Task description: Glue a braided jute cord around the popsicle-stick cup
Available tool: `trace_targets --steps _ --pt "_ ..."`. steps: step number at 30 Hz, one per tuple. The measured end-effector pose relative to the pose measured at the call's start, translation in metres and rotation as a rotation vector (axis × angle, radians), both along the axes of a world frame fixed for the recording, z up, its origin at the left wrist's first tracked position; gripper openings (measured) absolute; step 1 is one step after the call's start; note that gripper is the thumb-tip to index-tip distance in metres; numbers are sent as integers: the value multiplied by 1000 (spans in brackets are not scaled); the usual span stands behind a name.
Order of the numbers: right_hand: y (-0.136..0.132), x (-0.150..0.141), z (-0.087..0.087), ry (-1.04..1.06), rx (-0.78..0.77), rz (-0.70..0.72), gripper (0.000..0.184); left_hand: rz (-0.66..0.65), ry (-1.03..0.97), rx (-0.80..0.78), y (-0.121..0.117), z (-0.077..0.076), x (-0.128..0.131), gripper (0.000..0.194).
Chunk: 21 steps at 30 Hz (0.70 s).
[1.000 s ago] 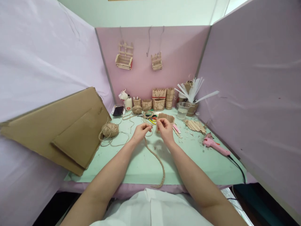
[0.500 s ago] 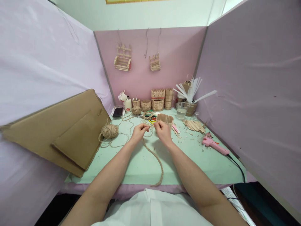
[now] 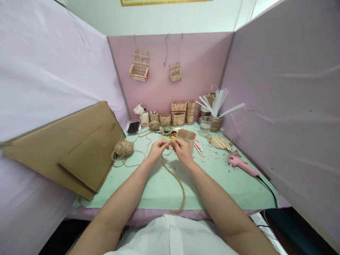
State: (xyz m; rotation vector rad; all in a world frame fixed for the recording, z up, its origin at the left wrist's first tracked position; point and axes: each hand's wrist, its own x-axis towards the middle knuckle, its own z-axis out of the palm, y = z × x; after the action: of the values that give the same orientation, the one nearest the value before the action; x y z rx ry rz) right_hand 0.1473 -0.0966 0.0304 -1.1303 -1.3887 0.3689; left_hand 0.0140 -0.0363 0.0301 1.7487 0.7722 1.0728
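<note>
My left hand [image 3: 158, 148] pinches the upper end of a braided twine cord [image 3: 177, 178], which hangs down and curves along the table to its front edge. Thin loose strands run from the cord's end toward my right hand [image 3: 181, 149], whose fingertips are also pinched together on the twine, close to the left fingertips. Just behind the right hand stands a small open container made of wooden sticks [image 3: 189, 136], partly hidden by it. To the left lies a ball of twine [image 3: 124, 148] with loose loops.
A pink glue gun [image 3: 243, 165] with a black cord lies at right, near a pile of wooden sticks [image 3: 220, 143]. A plastic cup [image 3: 205, 126] stands behind. Folded cardboard [image 3: 79, 152] leans at left. Stick containers [image 3: 178, 119] line the back; pliers lie mid-table.
My right hand has moved slightly left, bringing its fingertips nearly against those of my left hand. The left hand stays about where it was, holding the cord.
</note>
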Motion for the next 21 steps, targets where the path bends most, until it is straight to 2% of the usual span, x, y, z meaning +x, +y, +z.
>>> trace_targets --steps 5,9,15,21 --pt "-7 -4 3 -70 65 -100 34 4 38 55 -4 4 2 23" --pt "-9 -5 4 -42 66 -88 31 0 29 31 -3 5 1 22" --pt "-2 -5 1 80 -61 23 19 -29 -77 -122 5 2 -4 32" --pt "6 -7 -8 165 -206 95 18 -86 -193 -187 6 1 -3 31"
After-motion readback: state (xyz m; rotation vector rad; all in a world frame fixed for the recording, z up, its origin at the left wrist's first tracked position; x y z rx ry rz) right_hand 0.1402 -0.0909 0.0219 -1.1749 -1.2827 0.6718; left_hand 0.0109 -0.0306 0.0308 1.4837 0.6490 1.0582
